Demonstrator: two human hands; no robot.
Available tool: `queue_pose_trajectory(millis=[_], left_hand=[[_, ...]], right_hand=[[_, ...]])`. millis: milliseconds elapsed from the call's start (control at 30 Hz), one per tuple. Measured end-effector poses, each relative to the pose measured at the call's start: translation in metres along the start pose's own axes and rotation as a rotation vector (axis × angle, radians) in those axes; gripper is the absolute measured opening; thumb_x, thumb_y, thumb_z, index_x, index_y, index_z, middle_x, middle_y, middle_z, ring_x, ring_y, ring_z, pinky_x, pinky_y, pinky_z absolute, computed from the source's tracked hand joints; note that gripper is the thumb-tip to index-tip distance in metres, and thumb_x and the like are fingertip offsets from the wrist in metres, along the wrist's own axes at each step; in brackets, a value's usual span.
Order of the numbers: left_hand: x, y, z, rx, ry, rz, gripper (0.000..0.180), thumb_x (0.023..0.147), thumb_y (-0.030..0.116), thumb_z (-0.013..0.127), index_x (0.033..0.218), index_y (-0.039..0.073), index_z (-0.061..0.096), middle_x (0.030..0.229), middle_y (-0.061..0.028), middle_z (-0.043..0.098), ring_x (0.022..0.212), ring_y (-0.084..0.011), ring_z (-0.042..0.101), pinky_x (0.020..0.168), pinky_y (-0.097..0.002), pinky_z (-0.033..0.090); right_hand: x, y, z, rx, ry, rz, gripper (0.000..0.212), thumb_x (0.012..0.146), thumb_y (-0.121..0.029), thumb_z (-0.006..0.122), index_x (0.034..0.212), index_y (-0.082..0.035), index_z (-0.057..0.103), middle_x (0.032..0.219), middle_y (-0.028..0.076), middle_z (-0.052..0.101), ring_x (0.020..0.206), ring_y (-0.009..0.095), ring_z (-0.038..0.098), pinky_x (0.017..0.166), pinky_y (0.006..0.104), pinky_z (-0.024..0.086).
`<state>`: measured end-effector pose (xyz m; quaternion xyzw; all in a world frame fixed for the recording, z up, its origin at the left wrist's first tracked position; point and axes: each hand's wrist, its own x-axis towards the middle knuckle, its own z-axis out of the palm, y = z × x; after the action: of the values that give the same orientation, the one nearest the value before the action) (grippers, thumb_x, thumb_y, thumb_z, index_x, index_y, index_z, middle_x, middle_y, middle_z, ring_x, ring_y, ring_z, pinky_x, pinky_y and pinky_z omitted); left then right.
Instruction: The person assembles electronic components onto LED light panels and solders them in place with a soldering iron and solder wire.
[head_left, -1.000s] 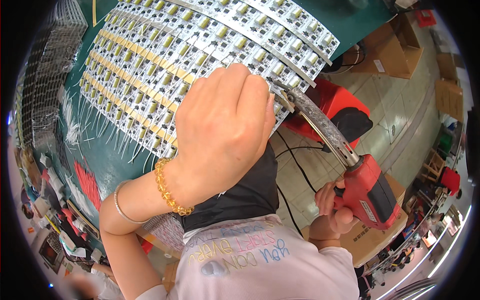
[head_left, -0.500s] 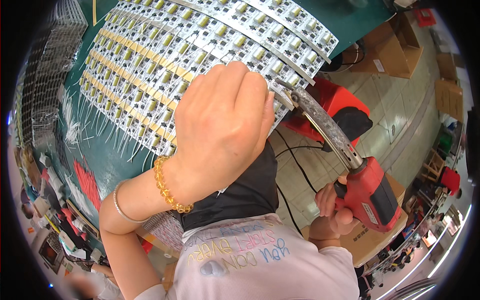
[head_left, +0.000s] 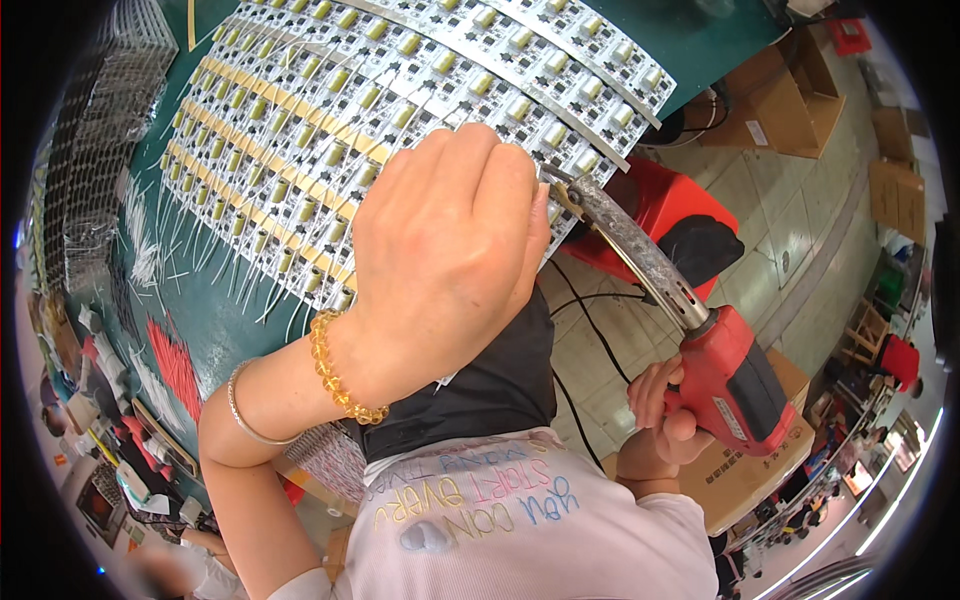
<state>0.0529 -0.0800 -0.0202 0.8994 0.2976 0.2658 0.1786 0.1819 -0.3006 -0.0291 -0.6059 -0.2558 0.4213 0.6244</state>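
My left hand (head_left: 445,245) is closed, knuckles up, over the near right part of a panel of white circuit boards (head_left: 495,45). Its fingertips are hidden, so what they pinch cannot be made out. In my right hand (head_left: 665,420) is a red and black soldering gun (head_left: 738,385), gripped by its handle. The gun's long metal barrel (head_left: 645,245) slants up and left, and its tip is by the board's right edge, close beside my left fingers. Rows of yellowish components cover the panel. Thin white wires (head_left: 225,255) trail from its left side.
The panel lies on a green tabletop (head_left: 225,335). Loose red wires (head_left: 172,365) and white wire pieces (head_left: 143,240) lie at the left. Beyond the table's right edge are a red stool (head_left: 650,210), black cables (head_left: 590,325) and an open cardboard box (head_left: 785,95).
The soldering gun has shifted slightly left and up, bringing its tip nearer my left fingers. My left hand has stayed almost still.
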Motion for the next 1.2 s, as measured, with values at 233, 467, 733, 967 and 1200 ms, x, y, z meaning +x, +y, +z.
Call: queue_pose_trajectory(millis=[233,467,733,967,1200], left_hand=[[0.001,0.002,-0.002,-0.018,-0.022,-0.026,0.017,0.068,0.005,0.063,0.069,0.005,0.046,0.066,-0.0081,0.043,0.061,-0.0244,0.047,0.054,-0.0344,0.038],[0.007,0.005,-0.001,-0.076,0.067,-0.006,0.017,0.069,0.001,0.067,0.067,0.003,0.050,0.062,-0.0094,0.045,0.054,-0.0246,0.047,0.049,-0.0341,0.037],[-0.005,-0.005,-0.011,-0.058,0.108,-0.024,0.019,0.069,0.008,0.068,0.068,0.003,0.049,0.068,-0.0109,0.048,0.064,-0.0283,0.050,0.055,-0.0369,0.040],[-0.038,-0.056,-0.104,0.343,0.095,-0.140,0.015,0.074,0.012,0.063,0.076,0.002,0.052,0.081,-0.0121,0.051,0.078,-0.0288,0.051,0.070,-0.0368,0.039],[-0.109,-0.178,-0.177,0.740,0.034,-0.459,0.011,0.073,0.008,0.057,0.080,0.001,0.060,0.083,-0.0153,0.056,0.083,-0.0311,0.055,0.077,-0.0393,0.043]], right_hand=[[-0.005,0.003,-0.010,0.052,-0.041,-0.032,0.069,0.077,-0.054,0.059,0.115,0.002,0.041,0.049,-0.003,0.042,0.041,0.009,0.040,0.041,0.0247,0.033],[0.003,-0.006,0.002,-0.059,-0.011,-0.121,0.071,0.080,-0.052,0.059,0.119,0.003,0.038,0.047,-0.003,0.041,0.040,0.011,0.041,0.041,0.0257,0.035],[0.016,-0.009,0.028,0.081,-0.078,-0.239,0.066,0.084,-0.048,0.055,0.120,0.004,0.037,0.048,-0.001,0.041,0.039,0.012,0.042,0.042,0.0271,0.038],[0.012,0.000,0.012,0.247,-0.127,-0.321,0.052,0.094,-0.040,0.038,0.125,0.001,0.030,0.049,0.000,0.034,0.036,0.010,0.033,0.038,0.0227,0.032],[0.018,0.002,0.032,0.265,-0.084,-0.260,0.045,0.095,-0.036,0.038,0.123,-0.001,0.033,0.049,0.000,0.031,0.036,0.009,0.029,0.038,0.0228,0.031]])
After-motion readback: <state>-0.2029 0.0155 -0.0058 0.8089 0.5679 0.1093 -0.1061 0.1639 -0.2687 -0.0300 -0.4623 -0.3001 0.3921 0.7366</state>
